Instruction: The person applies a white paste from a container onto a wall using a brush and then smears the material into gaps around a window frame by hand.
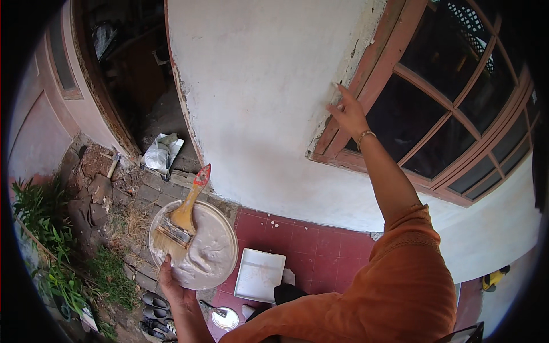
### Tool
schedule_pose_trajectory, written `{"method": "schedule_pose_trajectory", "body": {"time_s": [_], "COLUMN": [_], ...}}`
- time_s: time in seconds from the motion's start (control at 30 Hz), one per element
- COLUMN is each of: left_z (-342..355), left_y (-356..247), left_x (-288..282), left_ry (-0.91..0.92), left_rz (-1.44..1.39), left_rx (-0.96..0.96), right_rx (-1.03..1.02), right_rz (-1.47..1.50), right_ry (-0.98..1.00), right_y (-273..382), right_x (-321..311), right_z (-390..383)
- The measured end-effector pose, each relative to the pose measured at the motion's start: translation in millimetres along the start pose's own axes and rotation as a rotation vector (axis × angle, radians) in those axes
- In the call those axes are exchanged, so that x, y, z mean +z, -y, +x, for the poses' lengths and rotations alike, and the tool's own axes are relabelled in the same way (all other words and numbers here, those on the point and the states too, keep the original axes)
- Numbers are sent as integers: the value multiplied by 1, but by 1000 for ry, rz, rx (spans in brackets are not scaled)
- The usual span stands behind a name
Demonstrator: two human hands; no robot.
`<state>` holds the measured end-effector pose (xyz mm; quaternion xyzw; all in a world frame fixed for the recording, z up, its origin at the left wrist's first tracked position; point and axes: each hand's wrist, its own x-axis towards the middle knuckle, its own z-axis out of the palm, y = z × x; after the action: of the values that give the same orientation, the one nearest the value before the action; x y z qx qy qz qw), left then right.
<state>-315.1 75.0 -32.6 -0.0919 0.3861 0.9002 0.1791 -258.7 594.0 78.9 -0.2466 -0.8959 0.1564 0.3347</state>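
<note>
Head view: left hand [175, 287] grips tub [235, 247] (brush [182, 219] atop); right hand [350, 115] unclenched near window frame [378, 66].

No legible txt, nos. or signs in view.
Paintbrush [184, 215] handle, red-tipped: too small/blurry to tell if there's any print. Same w/ white plastic bag [156, 156], approx. upper L, & yellow-and-black item [493, 279] nr far R edge: can't make out any lettering.
</note>
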Motion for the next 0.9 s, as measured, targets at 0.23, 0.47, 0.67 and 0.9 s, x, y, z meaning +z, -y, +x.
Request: {"method": "schedule_pose_trajectory", "body": {"time_s": [0.23,0.47,0.67,0.9], "left_z": [-2,-3,-6,-3], "left_y": [1,-2,-5,1], "left_x": [4,1,-3,-6], "left_ry": [29,2,-7,2], "left_rz": [-5,-12,-14,-18], "left_rx": [2,17,17,-28], "right_rx": [66,34,151,293], "right_rz": [-276,-493,-723,-983], "right_ry": [115,56,82,327], "right_y": [15,11,40,49], "right_x": [-12,-24,-2,19], "right_z": [-18,-22,3,20]}}
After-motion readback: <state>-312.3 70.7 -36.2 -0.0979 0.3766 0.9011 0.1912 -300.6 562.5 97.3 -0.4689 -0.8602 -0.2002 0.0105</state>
